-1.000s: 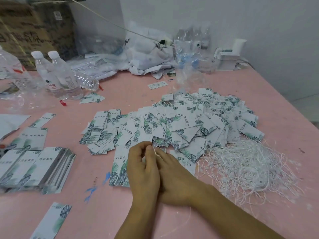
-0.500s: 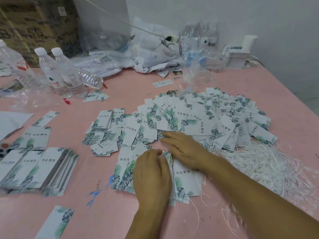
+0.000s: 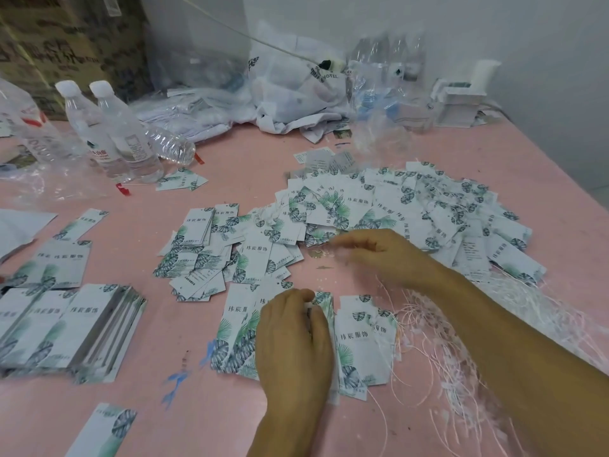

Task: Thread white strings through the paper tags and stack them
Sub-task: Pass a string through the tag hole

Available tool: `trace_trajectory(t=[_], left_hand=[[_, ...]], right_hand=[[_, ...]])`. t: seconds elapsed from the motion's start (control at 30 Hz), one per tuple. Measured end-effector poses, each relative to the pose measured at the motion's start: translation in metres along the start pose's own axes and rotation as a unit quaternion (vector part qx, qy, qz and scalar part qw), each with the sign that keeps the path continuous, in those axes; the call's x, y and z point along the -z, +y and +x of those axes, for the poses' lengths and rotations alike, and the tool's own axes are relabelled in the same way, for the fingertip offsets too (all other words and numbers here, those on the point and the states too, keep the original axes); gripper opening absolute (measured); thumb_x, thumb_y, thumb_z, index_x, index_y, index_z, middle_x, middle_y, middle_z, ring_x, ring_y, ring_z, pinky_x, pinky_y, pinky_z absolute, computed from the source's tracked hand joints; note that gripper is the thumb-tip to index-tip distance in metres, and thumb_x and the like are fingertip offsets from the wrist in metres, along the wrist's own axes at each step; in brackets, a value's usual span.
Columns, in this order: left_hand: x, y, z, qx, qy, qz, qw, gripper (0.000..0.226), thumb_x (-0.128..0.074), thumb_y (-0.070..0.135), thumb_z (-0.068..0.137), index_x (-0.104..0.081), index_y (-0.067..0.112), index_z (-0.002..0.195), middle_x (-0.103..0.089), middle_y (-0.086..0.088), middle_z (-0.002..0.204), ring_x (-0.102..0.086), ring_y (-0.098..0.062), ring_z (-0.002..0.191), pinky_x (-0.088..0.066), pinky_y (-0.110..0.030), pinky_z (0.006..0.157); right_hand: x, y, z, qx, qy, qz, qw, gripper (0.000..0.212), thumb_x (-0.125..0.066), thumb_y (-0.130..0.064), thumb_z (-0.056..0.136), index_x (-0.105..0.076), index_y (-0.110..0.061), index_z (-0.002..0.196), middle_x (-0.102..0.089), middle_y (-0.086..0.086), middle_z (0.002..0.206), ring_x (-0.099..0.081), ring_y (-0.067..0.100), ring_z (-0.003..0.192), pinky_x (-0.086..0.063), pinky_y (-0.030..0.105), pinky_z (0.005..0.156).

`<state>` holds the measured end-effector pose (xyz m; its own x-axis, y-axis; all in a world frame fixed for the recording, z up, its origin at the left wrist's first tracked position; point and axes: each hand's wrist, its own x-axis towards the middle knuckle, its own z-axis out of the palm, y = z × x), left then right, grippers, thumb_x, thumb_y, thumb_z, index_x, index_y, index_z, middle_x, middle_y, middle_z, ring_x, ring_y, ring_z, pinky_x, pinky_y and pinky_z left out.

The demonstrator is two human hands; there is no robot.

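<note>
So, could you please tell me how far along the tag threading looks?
Done, apparently: a neat stack of tags at the left. In hand: the left hand rests on a few tags; the blurred right hand reaches into the loose pile. Left: that large pile and the strings.

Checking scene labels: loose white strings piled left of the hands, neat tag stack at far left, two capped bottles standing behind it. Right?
Not quite. The head view shows the loose white strings to the right of the hands, under the right forearm. The neat tag stack at far left and two capped bottles behind it are correct.
</note>
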<state>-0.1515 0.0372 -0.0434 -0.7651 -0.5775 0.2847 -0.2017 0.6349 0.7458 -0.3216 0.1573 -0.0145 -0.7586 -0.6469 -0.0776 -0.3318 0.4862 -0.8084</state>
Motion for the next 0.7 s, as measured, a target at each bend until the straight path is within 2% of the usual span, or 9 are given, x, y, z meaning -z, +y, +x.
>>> trace_trajectory(t=[0.07,0.1,0.23,0.3,0.37,0.43,0.5,0.6,0.7], left_hand=[[0.0,-0.001,0.0,-0.003,0.001,-0.008,1.0,0.016,-0.058,0.013,0.09,-0.066,0.022,0.101,-0.056,0.019,0.096,-0.045,-0.004,0.093,-0.038,-0.026,0.08],[0.0,-0.001,0.0,-0.006,0.001,-0.01,1.0,0.016,-0.057,0.013,0.09,-0.065,0.022,0.101,-0.056,0.018,0.097,-0.045,-0.004,0.094,-0.039,-0.027,0.08],[0.001,0.0,-0.003,-0.026,0.005,-0.012,1.0,0.015,-0.057,0.012,0.092,-0.065,0.02,0.102,-0.061,0.012,0.099,-0.046,-0.004,0.093,-0.036,-0.026,0.077],[0.001,0.001,-0.005,-0.039,0.006,-0.014,0.999,0.015,-0.059,0.009,0.092,-0.065,0.019,0.101,-0.062,0.011,0.099,-0.049,-0.007,0.095,-0.037,-0.025,0.076],[0.001,0.001,-0.006,-0.052,0.003,-0.015,0.999,0.017,-0.06,0.008,0.092,-0.066,0.02,0.102,-0.064,0.01,0.102,-0.05,-0.008,0.096,-0.039,-0.026,0.077],[0.001,0.002,-0.007,-0.069,0.003,-0.02,0.997,0.017,-0.059,0.009,0.092,-0.066,0.02,0.103,-0.064,0.009,0.104,-0.051,-0.009,0.097,-0.043,-0.027,0.077],[0.0,0.003,-0.01,-0.083,0.004,-0.03,0.996,0.016,-0.058,0.011,0.093,-0.066,0.019,0.104,-0.064,0.008,0.104,-0.052,-0.01,0.097,-0.048,-0.029,0.078],[-0.001,0.007,-0.014,-0.103,0.007,-0.048,0.994,0.018,-0.054,0.015,0.091,-0.068,0.017,0.101,-0.065,0.007,0.102,-0.051,-0.008,0.098,-0.04,-0.02,0.083],[-0.002,0.009,-0.018,-0.116,-0.005,-0.063,0.991,0.019,-0.054,0.014,0.089,-0.069,0.015,0.099,-0.066,0.006,0.101,-0.053,-0.009,0.099,-0.036,-0.014,0.086]], right_hand=[[0.007,0.011,-0.016,-0.033,0.038,0.034,0.998,0.028,-0.056,-0.014,0.094,-0.073,-0.036,0.099,-0.072,-0.021,0.098,-0.067,0.001,0.094,-0.051,0.011,0.073],[0.01,0.015,-0.022,-0.054,0.051,0.048,0.996,0.029,-0.056,-0.011,0.093,-0.074,-0.034,0.094,-0.074,-0.015,0.092,-0.069,0.008,0.09,-0.054,0.016,0.073],[0.008,0.022,-0.028,-0.088,0.104,0.053,0.989,0.029,-0.057,-0.005,0.091,-0.074,-0.029,0.092,-0.075,-0.009,0.093,-0.069,0.013,0.092,-0.054,0.033,0.092],[0.006,0.016,-0.028,-0.088,0.127,0.063,0.986,0.03,-0.054,-0.004,0.091,-0.074,-0.026,0.094,-0.074,-0.007,0.094,-0.068,0.022,0.095,-0.053,0.041,0.095],[0.001,0.011,-0.036,-0.089,0.149,0.052,0.983,0.03,-0.053,-0.008,0.092,-0.073,-0.03,0.097,-0.074,-0.009,0.094,-0.067,0.029,0.094,-0.055,0.046,0.09],[-0.008,0.007,-0.057,-0.071,0.149,0.011,0.986,0.024,-0.054,-0.019,0.093,-0.07,-0.036,0.099,-0.071,-0.016,0.096,-0.067,0.016,0.09,-0.059,0.034,0.077],[-0.021,0.009,-0.083,-0.018,0.132,-0.077,0.988,0.019,-0.056,-0.022,0.094,-0.068,-0.035,0.102,-0.067,-0.02,0.105,-0.061,-0.003,0.096,-0.048,0.014,0.08],[-0.028,0.019,-0.11,0.01,0.117,-0.176,0.977,0.022,-0.058,-0.018,0.094,-0.07,-0.023,0.112,-0.058,-0.022,0.118,-0.051,-0.003,0.109,-0.03,-0.003,0.087],[-0.022,0.025,-0.127,-0.021,0.111,-0.177,0.978,0.03,-0.059,-0.018,0.095,-0.065,-0.022,0.124,-0.045,-0.024,0.131,-0.041,-0.007,0.119,-0.019,-0.009,0.089]])
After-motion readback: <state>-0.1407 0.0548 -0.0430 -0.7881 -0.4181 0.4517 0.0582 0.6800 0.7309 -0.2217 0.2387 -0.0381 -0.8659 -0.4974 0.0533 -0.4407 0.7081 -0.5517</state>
